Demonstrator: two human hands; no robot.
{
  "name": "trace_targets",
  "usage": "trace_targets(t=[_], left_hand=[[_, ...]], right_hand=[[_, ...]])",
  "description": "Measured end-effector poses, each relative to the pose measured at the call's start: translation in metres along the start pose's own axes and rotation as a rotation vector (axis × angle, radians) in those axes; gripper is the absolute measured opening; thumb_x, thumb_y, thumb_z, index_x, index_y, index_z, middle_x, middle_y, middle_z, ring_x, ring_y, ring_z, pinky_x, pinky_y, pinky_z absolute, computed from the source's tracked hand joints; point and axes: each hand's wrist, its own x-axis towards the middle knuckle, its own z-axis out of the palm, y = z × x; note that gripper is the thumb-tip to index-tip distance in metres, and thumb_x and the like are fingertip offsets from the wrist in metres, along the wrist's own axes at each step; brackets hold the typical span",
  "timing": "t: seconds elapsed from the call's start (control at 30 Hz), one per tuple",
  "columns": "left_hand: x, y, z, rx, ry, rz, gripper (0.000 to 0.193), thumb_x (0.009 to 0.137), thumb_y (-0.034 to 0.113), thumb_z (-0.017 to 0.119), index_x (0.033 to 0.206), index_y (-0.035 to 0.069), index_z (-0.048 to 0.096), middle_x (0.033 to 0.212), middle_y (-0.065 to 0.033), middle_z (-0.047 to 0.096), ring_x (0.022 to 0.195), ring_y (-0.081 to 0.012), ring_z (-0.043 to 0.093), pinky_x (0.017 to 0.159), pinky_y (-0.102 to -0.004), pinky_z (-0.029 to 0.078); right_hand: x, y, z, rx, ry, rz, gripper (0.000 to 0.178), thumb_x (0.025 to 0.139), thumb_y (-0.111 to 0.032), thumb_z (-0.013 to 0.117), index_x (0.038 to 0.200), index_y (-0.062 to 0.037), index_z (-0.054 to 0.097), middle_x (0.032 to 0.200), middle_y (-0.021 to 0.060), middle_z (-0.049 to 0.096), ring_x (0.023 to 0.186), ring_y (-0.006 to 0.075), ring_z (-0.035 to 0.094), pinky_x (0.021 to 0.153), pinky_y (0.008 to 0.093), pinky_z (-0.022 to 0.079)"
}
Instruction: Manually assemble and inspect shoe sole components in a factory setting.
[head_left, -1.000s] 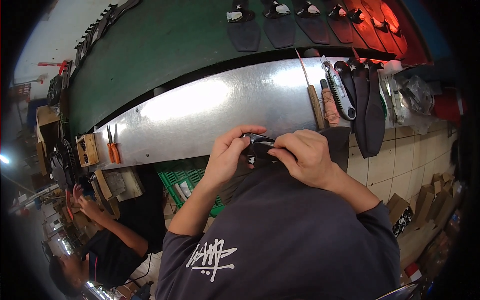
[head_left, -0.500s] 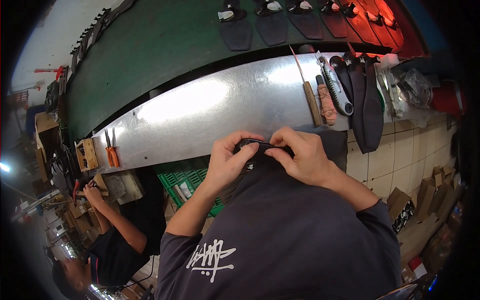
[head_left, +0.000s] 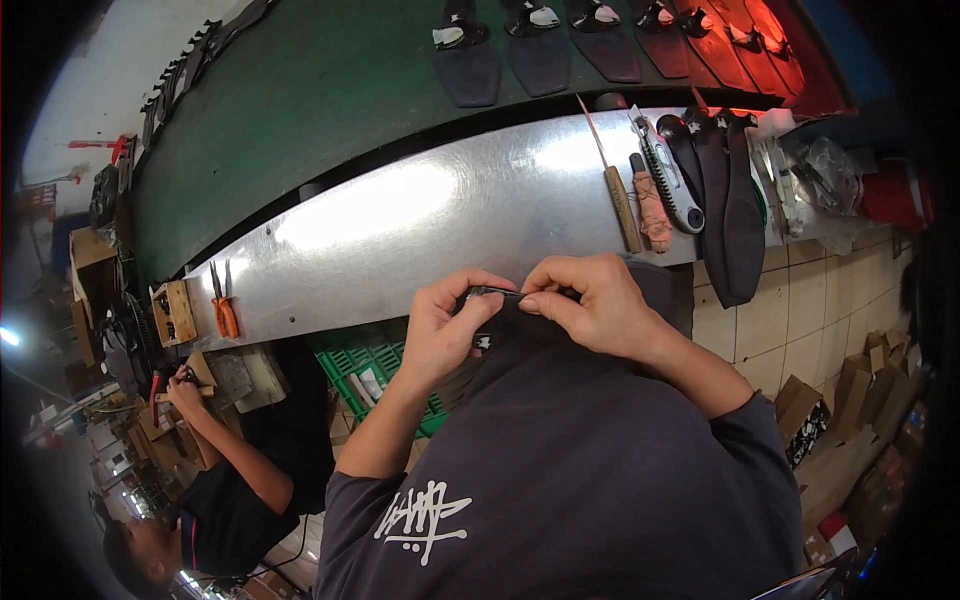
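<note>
Close to my body, at the near edge of the metal work surface (head_left: 400, 250), both hands pinch a small black piece (head_left: 512, 293). It looks like one of the black parts lying about, but my fingers hide most of its shape. My left hand (head_left: 445, 325) is closed on its left end with thumb and bent fingers. Opposite, my right hand (head_left: 600, 305) grips the other end between thumb and forefinger. A small white patch (head_left: 484, 342) shows below my left fingers; I cannot tell whether it belongs to the held piece.
Right on the metal lie an awl (head_left: 622, 210), a cloth-wrapped tool (head_left: 655, 215), a utility knife (head_left: 675, 185) and black flat parts (head_left: 738, 235). Similar parts line the green belt (head_left: 330, 110). Left are orange-handled pliers (head_left: 225, 312), a wooden box (head_left: 178, 310), a green crate (head_left: 345, 365) and a co-worker (head_left: 240, 480).
Both hands have shifted slightly left with the black piece, and my right fingertips have moved nearer to the left ones. The white patch has also moved left.
</note>
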Motion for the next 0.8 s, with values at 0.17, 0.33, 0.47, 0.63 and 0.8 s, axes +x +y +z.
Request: trace_targets(t=[0.17, 0.33, 0.47, 0.63, 0.8], left_hand=[[-0.005, -0.002, -0.025, -0.295, 0.089, 0.123, 0.017, 0.087, 0.009, 0.058, 0.100, 0.002, 0.066, 0.083, -0.0035, 0.066, 0.063, -0.0069, 0.058, 0.043, -0.0207, 0.044], [0.000, -0.030, -0.063, -0.775, 0.353, 0.131, 0.040, 0.092, 0.019, 0.057, 0.130, 0.008, 0.050, 0.119, -0.0086, 0.061, 0.100, -0.0215, 0.065, 0.067, -0.0256, 0.058], [0.011, -0.058, -0.058, -0.955, 0.345, -0.004, 0.042, 0.097, 0.019, 0.051, 0.137, 0.009, 0.045, 0.130, -0.0130, 0.055, 0.115, -0.0287, 0.058, 0.073, -0.0282, 0.060], [0.017, -0.064, -0.055, -1.098, 0.334, -0.041, 0.039, 0.097, 0.023, 0.052, 0.135, 0.012, 0.048, 0.124, -0.0079, 0.059, 0.112, -0.0269, 0.061, 0.059, -0.0214, 0.052], [0.016, -0.057, -0.048, -1.229, 0.273, -0.063, 0.033, 0.098, 0.021, 0.051, 0.130, 0.012, 0.051, 0.123, -0.0102, 0.059, 0.111, -0.0289, 0.061, 0.061, -0.0239, 0.056]], right_hand=[[0.025, -0.006, -0.008, -0.160, 0.280, -0.522, 0.017, 0.081, -0.003, 0.067, 0.098, -0.0018, 0.067, 0.097, 0.0123, 0.067, 0.083, 0.0231, 0.063, 0.076, 0.0303, 0.049], [0.050, 0.008, -0.052, -0.482, 0.693, -0.531, 0.032, 0.077, -0.008, 0.070, 0.109, -0.0047, 0.066, 0.108, 0.0138, 0.062, 0.100, 0.0314, 0.058, 0.082, 0.0385, 0.047], [0.058, 0.047, -0.051, -1.036, 0.586, -0.166, 0.041, 0.077, -0.013, 0.071, 0.117, -0.0106, 0.063, 0.101, 0.0093, 0.063, 0.098, 0.0280, 0.054, 0.079, 0.0401, 0.041], [0.059, 0.051, -0.052, -1.121, 0.483, -0.046, 0.044, 0.077, -0.013, 0.070, 0.120, -0.0139, 0.062, 0.094, 0.0063, 0.064, 0.093, 0.0272, 0.053, 0.077, 0.0413, 0.038], [0.060, 0.059, -0.035, -0.976, 0.477, -0.179, 0.037, 0.077, -0.005, 0.066, 0.113, -0.0049, 0.063, 0.088, 0.0106, 0.063, 0.088, 0.0290, 0.053, 0.076, 0.0417, 0.040]])
